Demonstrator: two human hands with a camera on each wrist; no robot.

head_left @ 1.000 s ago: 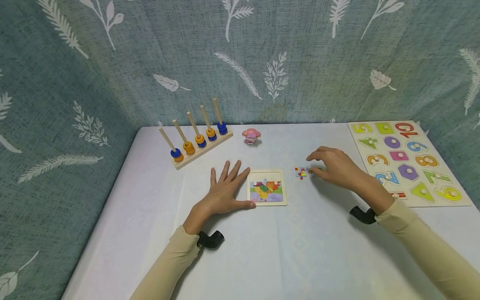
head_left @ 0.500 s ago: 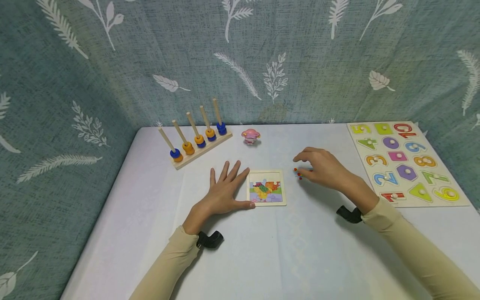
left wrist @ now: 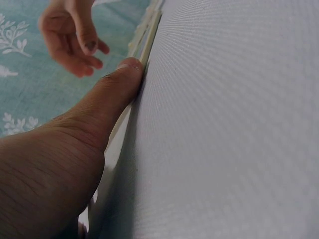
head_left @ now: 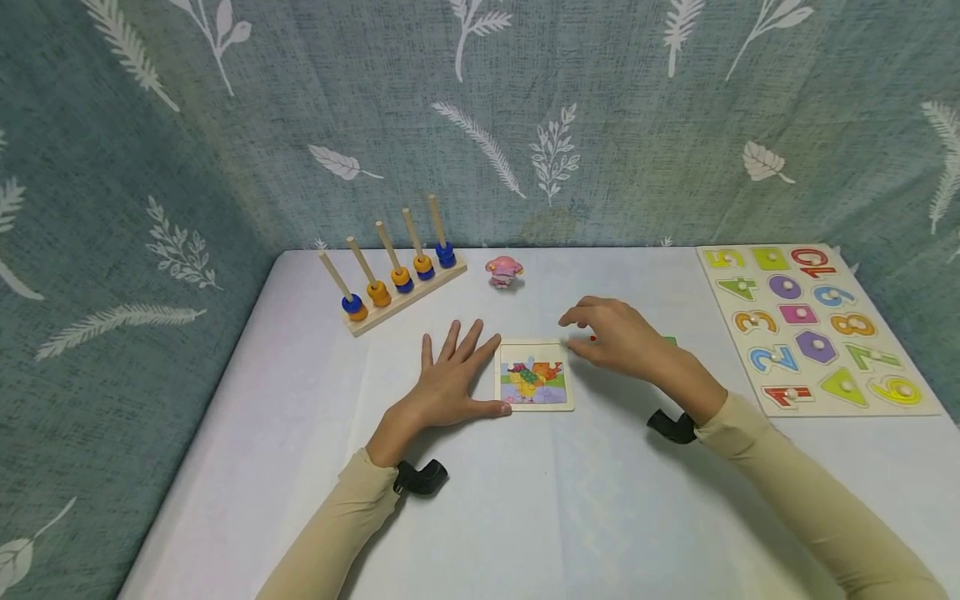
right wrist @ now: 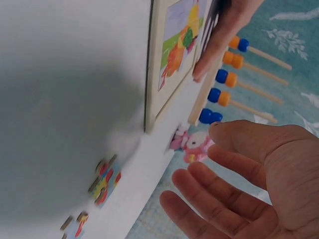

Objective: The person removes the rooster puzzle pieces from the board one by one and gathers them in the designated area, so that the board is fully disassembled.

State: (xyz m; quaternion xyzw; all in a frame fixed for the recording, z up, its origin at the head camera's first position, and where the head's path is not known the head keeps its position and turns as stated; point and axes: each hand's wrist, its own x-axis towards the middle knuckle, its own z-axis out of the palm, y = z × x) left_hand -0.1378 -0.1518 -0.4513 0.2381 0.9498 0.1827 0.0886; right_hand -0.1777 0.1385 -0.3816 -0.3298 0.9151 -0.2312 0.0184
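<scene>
A small wooden puzzle tray [head_left: 569, 393] lies on the white table, partly filled with a colourful bird picture [head_left: 532, 383]; its upper strip is bare. My left hand [head_left: 442, 385] rests spread on the table at the tray's left side, thumb and index finger touching its edge. My right hand [head_left: 617, 337] hovers just right of the tray, its fingers loosely bent and holding nothing. Two loose jigsaw pieces, a near one [right wrist: 104, 180] and a farther one [right wrist: 75, 226], lie beyond the tray in the right wrist view. In the head view the right hand mostly hides them.
A wooden peg stand [head_left: 408, 296] with blue and orange rings stands at the back left. Beside it is a small pink figurine [head_left: 504, 271]. A number-and-shape board [head_left: 817, 329] lies on the right. Patterned cloth [head_left: 480, 125] hangs behind the table [head_left: 480, 517].
My right hand has moved left, over the loose jigsaw pieces, to the tray's right edge. My left hand and the tray have stayed in place.
</scene>
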